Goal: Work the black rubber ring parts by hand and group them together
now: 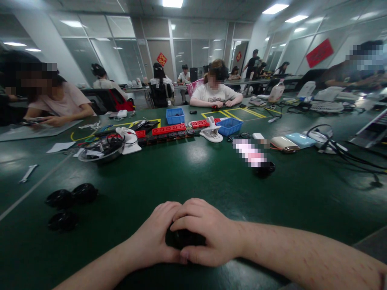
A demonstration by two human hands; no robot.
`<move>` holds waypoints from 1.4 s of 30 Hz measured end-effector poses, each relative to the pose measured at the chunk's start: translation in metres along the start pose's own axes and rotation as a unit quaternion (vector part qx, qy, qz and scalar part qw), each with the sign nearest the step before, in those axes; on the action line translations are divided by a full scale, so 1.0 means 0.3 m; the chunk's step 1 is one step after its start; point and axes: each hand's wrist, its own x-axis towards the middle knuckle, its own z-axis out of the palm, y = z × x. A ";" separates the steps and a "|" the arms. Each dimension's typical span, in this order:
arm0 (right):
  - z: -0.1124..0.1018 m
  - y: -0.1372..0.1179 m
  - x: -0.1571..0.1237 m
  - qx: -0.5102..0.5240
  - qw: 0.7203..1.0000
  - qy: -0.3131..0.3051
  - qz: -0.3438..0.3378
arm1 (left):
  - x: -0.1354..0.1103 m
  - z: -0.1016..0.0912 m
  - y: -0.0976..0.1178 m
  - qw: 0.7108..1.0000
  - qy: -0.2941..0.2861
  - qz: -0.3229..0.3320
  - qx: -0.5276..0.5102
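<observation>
Both of my hands rest together on the green table (193,177) near its front edge. My right hand (208,231) lies over my left hand (155,237), and the fingers of both are curled round a small black round object (184,238) that shows only between them. Most of that object is hidden. Three similar black round pieces (71,203) lie on the table to the left, well apart from my hands.
Red and black power strips (169,133), two blue bins (175,115), white stands (211,131), a bowl of cables (101,149), power banks (290,141) and trailing cables (347,153) cover the far half. Other people sit across and at both sides.
</observation>
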 end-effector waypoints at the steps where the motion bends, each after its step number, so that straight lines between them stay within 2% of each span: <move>1: 0.001 0.001 -0.001 -0.008 1.000 0.009 0.013 | -0.003 0.012 0.006 1.000 0.020 -0.010 0.003; 5: 0.012 0.005 -0.007 -0.051 0.996 -0.011 0.075 | -0.009 0.059 0.032 0.996 0.079 -0.045 0.025; 11: 0.018 0.007 -0.007 -0.076 0.993 -0.049 0.076 | 0.008 0.054 0.050 0.993 0.057 -0.098 0.043; 19: 0.000 0.003 0.004 -0.031 0.996 -0.083 0.032 | 0.016 0.006 0.007 0.999 -0.006 -0.011 -0.043; 24: -0.003 0.006 0.002 0.007 0.996 -0.093 0.009 | 0.016 -0.013 -0.006 0.999 -0.034 -0.019 -0.038; 27: -0.009 0.003 0.003 0.017 0.996 -0.084 -0.006 | 0.009 -0.013 -0.011 0.999 -0.034 -0.016 -0.036; 30: -0.015 -0.001 0.005 0.017 0.999 -0.047 -0.006 | 0.002 0.003 -0.015 0.999 -0.019 -0.002 -0.040; 36: -0.007 0.002 -0.002 -0.030 0.997 0.003 0.065 | -0.002 0.055 0.008 0.997 0.062 -0.050 -0.013; 38: 0.000 0.004 -0.005 -0.049 0.995 -0.006 0.085 | -0.001 0.057 0.023 0.996 0.062 -0.071 0.005; 42: 0.004 0.005 -0.004 -0.062 0.993 -0.038 0.097 | 0.006 0.039 0.044 0.994 0.024 -0.107 0.028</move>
